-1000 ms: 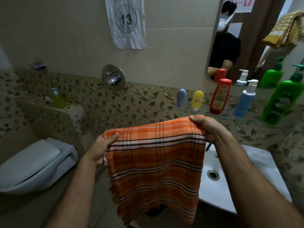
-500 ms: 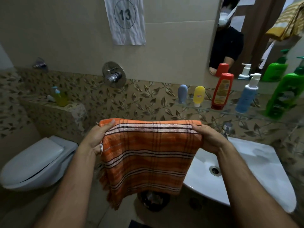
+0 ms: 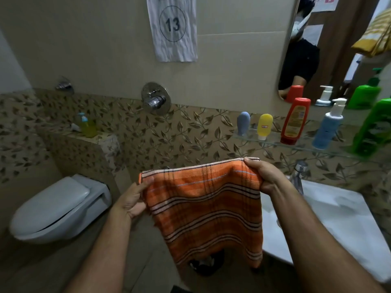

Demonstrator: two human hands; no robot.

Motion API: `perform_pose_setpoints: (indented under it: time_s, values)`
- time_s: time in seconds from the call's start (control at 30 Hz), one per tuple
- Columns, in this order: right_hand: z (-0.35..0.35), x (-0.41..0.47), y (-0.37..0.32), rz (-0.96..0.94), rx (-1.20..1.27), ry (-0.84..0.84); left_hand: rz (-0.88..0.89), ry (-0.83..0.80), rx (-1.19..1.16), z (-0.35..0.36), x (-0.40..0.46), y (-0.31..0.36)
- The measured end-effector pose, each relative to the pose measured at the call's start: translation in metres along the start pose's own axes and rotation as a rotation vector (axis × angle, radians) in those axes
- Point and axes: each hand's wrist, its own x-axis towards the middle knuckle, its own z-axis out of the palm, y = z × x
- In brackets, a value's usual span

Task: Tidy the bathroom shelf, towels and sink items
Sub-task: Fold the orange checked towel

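Writing: a paper sheet [image 3: 172, 28] on the wall tile carries a circled "13", with a cut-off word above it that reads like "WORKSTATION"; the bottle labels are too small to read.
Towel: an orange striped towel [image 3: 205, 206] hangs doubled in front of the person, its top edge stretched between both hands, its lower part draped over the near left corner of the sink [image 3: 342, 225].
Left hand: the left hand [image 3: 133, 199] pinches the towel's top left corner, thumb on the front.
Right hand: the right hand [image 3: 264, 176] grips the top right corner, fingers curled over the fold.
Shelf: on the glass shelf [image 3: 304, 144], from its left end, stand a grey-blue tube [image 3: 243, 123], a yellow tube [image 3: 264, 126], a red bottle [image 3: 295, 121], a blue pump bottle [image 3: 329, 127] and a green bottle [image 3: 374, 127].
Change: half a second ago the top edge was level; now the right corner is higher than the left, and the hands sit further right, nearer the tap [image 3: 298, 174].
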Motion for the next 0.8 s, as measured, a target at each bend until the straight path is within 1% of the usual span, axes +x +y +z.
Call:
perform_pose_setpoints:
  time_s: [0.03, 0.2, 0.3, 0.33, 0.37, 0.4, 0.47, 0.5, 0.53, 0.57, 0.6, 0.7, 0.77, 0.8]
  values:
    - [-0.001, 0.000, -0.003, -0.002, 0.022, -0.009, 0.006, 0.002, -0.018, 0.001, 0.000, -0.001]
    - [-0.002, 0.000, -0.011, -0.012, 0.039, -0.059, 0.049, 0.120, 0.107, 0.013, 0.005, -0.001]
    - [-0.017, 0.001, -0.018, -0.100, 0.067, -0.177, 0.041, 0.188, 0.057, 0.020, 0.011, 0.014]
    - [-0.021, 0.002, -0.019, -0.116, 0.040, -0.237, 0.037, 0.199, 0.051, 0.022, 0.013, 0.021]
    - [-0.025, 0.003, -0.017, -0.125, -0.028, -0.246, 0.033, 0.209, 0.055, 0.025, 0.015, 0.027]
    - [-0.027, 0.004, -0.014, -0.117, -0.132, -0.213, 0.035, 0.212, 0.076, 0.028, 0.016, 0.032]
    - [-0.024, 0.009, -0.006, -0.079, -0.429, -0.021, 0.053, 0.243, 0.149, 0.030, 0.017, 0.039]
    - [-0.021, 0.010, -0.003, -0.073, -0.560, 0.089, 0.070, 0.283, 0.205, 0.031, 0.018, 0.042]
    - [-0.018, 0.012, -0.001, -0.083, -0.628, 0.181, 0.100, 0.336, 0.282, 0.031, 0.018, 0.044]
    - [-0.014, 0.012, -0.001, -0.113, -0.629, 0.240, 0.145, 0.390, 0.365, 0.030, 0.018, 0.046]
    - [-0.009, 0.012, -0.002, -0.166, -0.602, 0.254, 0.199, 0.439, 0.429, 0.030, 0.017, 0.048]
    - [0.007, 0.004, -0.015, -0.353, -0.592, 0.181, 0.372, 0.571, 0.531, 0.030, 0.015, 0.060]
    - [0.015, -0.003, -0.027, -0.415, -0.548, 0.131, 0.462, 0.588, 0.562, 0.034, 0.011, 0.070]
    - [0.016, -0.005, -0.033, -0.411, -0.450, 0.065, 0.499, 0.583, 0.559, 0.038, 0.009, 0.075]
